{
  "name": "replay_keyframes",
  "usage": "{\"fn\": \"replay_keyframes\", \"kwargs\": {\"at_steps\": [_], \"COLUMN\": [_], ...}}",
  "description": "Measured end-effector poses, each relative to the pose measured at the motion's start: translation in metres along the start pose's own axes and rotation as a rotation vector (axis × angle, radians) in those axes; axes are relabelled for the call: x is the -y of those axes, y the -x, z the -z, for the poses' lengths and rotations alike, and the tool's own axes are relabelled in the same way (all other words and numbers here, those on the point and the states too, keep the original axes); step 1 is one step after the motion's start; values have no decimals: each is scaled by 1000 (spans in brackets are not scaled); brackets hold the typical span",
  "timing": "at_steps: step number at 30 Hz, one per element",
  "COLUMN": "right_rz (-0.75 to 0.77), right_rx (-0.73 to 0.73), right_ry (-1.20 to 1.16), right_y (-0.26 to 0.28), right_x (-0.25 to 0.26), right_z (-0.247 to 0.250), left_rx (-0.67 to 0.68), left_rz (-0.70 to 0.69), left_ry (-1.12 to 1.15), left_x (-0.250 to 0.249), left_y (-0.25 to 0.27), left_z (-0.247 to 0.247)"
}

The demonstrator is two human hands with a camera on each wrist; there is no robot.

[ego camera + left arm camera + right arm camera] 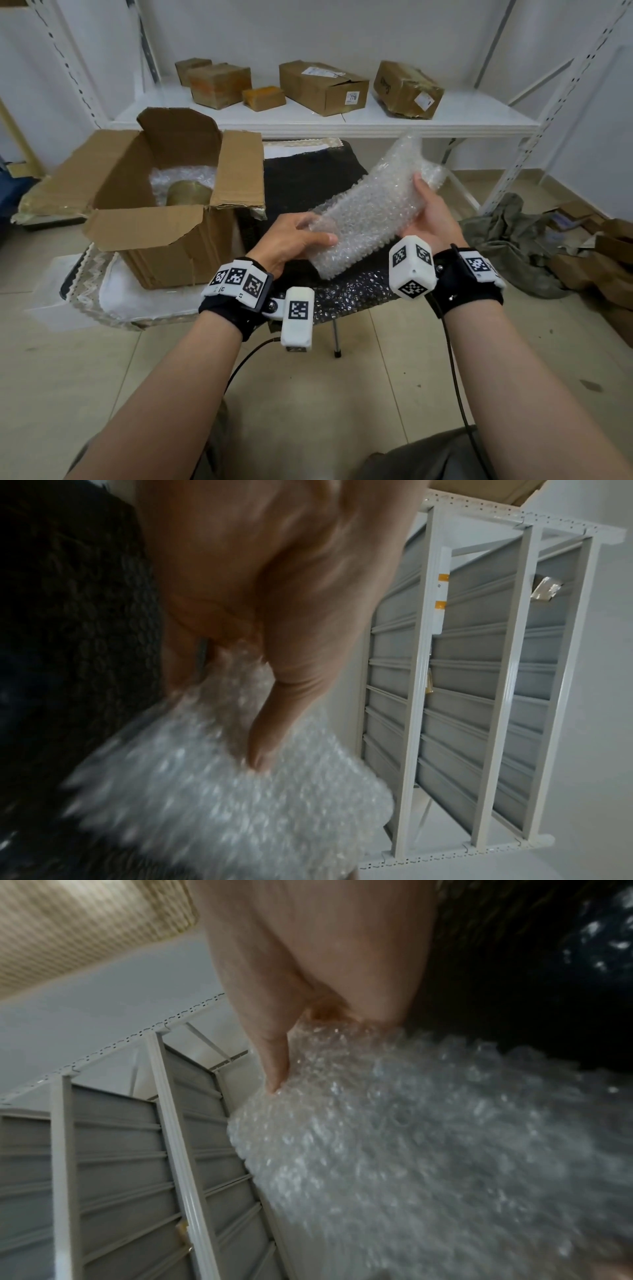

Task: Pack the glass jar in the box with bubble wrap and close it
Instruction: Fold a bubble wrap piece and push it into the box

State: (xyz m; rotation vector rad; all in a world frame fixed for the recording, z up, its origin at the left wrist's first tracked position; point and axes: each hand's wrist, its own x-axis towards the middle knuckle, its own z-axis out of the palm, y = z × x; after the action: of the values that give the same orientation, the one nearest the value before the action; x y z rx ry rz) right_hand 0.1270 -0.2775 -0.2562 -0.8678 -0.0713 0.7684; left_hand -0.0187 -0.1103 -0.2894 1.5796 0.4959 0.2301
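A: So, where was the jar (189,194)?

B: Inside the open box (161,219) at the table's (85,287) left edge, flaps up, wrap around it; only its top showed.

A: And the hands?

B: Both held one sheet of bubble wrap (370,209) in the air above the table's right side. The left hand (291,240) had its grip clenched on the near end, thumb on top. The right hand (431,212) grasped the far part, thumb pressing into the bubbles.

A: Anything behind?

B: A white shelf (445,123) carrying several cardboard boxes (322,87).
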Motion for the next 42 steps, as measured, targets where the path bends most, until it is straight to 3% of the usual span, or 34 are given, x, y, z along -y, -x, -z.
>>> {"fn": "replay_keyframes", "kwargs": {"at_steps": [4, 10, 17, 22, 28, 32, 37, 39, 42], "right_rz": [-123, -280, -419, -336, -89, -34, -27, -82, -162], "right_rx": [61, 108, 305, 219, 60, 76, 219, 265, 288], "right_ry": [204, 473, 397, 477, 85, -21, -14, 62, 247], "right_y": [6, 10, 15, 13, 0, 2, 21, 27, 33], "right_x": [3, -9, -16, -14, -3, 9, 18, 17, 5], "right_z": [-13, -12, -5, -5, 3, -11, -69, -99, -144], "left_rx": [-138, -199, -203, -209, -32, -4, -73, -170, -459], "left_rz": [-87, -129, -122, -65, -3, -57, -138, -207, -382], "left_ry": [99, 322, 524, 584, 684, 495, 321, 161, -244], "left_x": [4, 2, 2, 1, -26, -76, -125, -136, -144], "left_y": [-4, -11, -18, -21, -13, -7, 12, 27, 50], "left_z": [-7, -15, -19, -25, -48, -56, -5, 25, 77]}}
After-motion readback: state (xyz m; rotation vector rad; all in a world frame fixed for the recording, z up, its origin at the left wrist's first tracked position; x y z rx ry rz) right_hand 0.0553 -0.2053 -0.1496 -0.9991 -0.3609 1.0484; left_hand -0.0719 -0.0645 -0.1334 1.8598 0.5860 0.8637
